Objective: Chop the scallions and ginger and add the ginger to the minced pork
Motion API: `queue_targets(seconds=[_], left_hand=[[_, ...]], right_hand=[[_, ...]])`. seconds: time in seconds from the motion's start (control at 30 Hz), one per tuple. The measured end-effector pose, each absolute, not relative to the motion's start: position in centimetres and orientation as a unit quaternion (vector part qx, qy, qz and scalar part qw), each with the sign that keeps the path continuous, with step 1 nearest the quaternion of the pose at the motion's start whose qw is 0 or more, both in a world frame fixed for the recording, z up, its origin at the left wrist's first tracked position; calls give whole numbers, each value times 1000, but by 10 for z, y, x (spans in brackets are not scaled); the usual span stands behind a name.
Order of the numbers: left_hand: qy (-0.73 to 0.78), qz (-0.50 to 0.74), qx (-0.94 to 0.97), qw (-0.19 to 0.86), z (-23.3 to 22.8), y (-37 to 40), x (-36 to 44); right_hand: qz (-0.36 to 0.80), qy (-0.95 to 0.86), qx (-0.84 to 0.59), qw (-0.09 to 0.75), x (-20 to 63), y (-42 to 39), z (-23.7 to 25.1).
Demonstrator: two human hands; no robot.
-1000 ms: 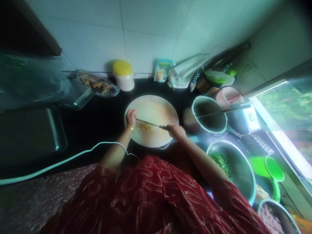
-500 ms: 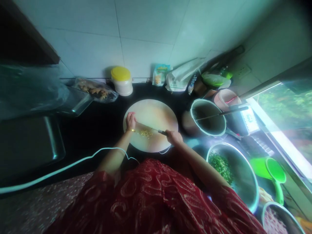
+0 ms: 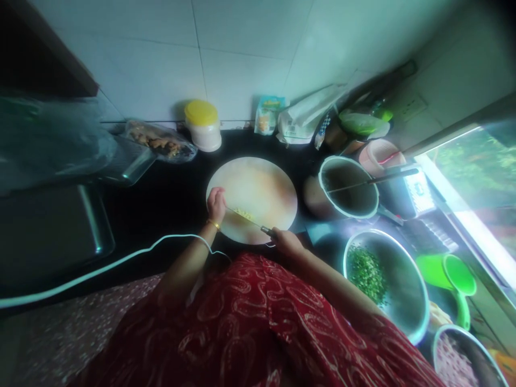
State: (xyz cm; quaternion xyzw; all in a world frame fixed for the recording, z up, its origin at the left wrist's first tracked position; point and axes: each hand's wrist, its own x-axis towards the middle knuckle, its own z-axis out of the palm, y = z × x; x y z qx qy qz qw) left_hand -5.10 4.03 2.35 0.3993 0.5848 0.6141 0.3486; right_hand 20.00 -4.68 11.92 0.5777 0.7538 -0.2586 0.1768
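Observation:
On a round, pale cutting board [image 3: 262, 183] lies a small heap of finely chopped, yellowish bits [image 3: 244, 214]. My right hand [image 3: 288, 242] is closed around the dark handle of a kitchen knife [image 3: 267, 231] at the board's near right edge. The blade slants up and left across the board, on the near side of the bits. At its far end my left hand [image 3: 216, 204], with a gold bangle at the wrist, has its fingers closed at the blade's tip.
Right of the board stand a pot [image 3: 350, 188] with a long-handled utensil across it, a metal bowl [image 3: 407, 285] of chopped greens, and a green scoop [image 3: 459, 274]. A yellow-lidded jar [image 3: 203, 126] and bagged ginger [image 3: 161, 142] stand behind. A white cable [image 3: 121, 260] runs at left.
The knife has come nearer to me, from the far side of the chopped bits to their near side. My right hand moved down with it; the bits lie in a narrower row.

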Motion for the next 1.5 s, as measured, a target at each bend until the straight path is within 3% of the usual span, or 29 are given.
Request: queue_targets(seconds=[0.17, 0.6, 0.73, 0.87, 0.97, 1.17, 1.33, 1.5], left_hand=[[613, 596, 357, 377, 19, 45, -49], [619, 595, 375, 348, 24, 45, -41], [599, 596, 422, 329, 44, 36, -51], [500, 444, 624, 403, 82, 23, -91], [440, 258, 776, 371, 104, 10, -105], [364, -2, 874, 322, 91, -13, -61], [369, -53, 881, 292, 66, 3, -53], [380, 3, 889, 255, 61, 7, -52]], right_hand=[[-195, 764, 586, 188, 204, -36, 130], [-175, 757, 599, 193, 206, -24, 122], [-171, 765, 595, 176, 212, -31, 122], [-119, 797, 571, 156, 230, -31, 135], [-89, 814, 546, 176, 247, -33, 134], [-72, 839, 494, 217, 260, -35, 120], [-52, 850, 478, 215, 262, -27, 118], [-55, 860, 464, 205, 259, -25, 115]])
